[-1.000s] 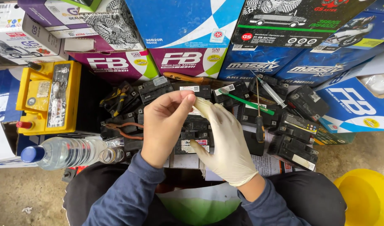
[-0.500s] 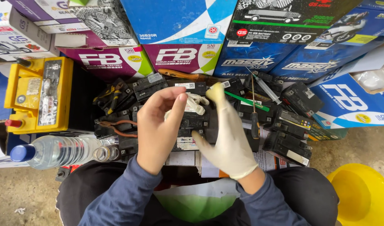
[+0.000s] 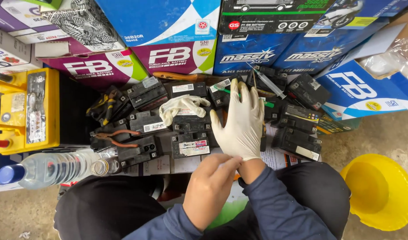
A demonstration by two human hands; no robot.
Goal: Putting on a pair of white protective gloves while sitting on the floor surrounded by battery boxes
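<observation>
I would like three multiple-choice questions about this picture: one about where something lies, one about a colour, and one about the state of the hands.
1. Where does the loose white glove lie?
A. on the small black batteries
B. inside the yellow funnel
C. on the plastic bottle

2. What colour is the cap of the plastic bottle?
A. red
B. blue
C. green

3. What is the state of the two hands?
A. both are bare
B. both are gloved
C. the right hand is gloved, the left hand is bare

Answers:
1. A: the glove rests crumpled on top of the small black batteries, far from the yellow funnel.
2. B: the cap at the bottle's left end is blue.
3. C: the right hand wears a white glove, while the bare left hand touches its cuff at the wrist.
</observation>
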